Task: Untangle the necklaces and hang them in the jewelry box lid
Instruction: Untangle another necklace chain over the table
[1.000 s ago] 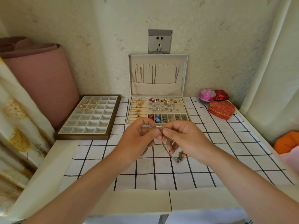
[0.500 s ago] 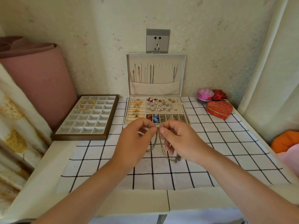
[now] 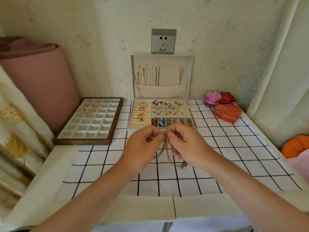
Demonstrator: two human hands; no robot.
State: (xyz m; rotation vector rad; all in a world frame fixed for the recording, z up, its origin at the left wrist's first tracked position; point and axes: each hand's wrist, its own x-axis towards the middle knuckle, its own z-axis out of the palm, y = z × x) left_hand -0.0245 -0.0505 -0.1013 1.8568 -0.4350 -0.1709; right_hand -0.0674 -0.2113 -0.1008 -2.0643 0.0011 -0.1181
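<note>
Left hand (image 3: 142, 148) and right hand (image 3: 187, 146) raised over desk (image 3: 225, 164), fingers (image 3: 159, 136) of both curled, pinching the tangled necklaces (image 3: 167, 153) at one top point so loops hang free for sorting; jewelry box lid (image 3: 161, 92) upright behind, a few chains (image 3: 157, 76) hung, middle hooks bare; box base (image 3: 131, 114) holds rings, earrings.

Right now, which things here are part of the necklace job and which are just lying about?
Job: left hand and right hand, both pinching the necklaces; lid.
Lying about: tray, bangle, heart box, pink tub, socket.
</note>
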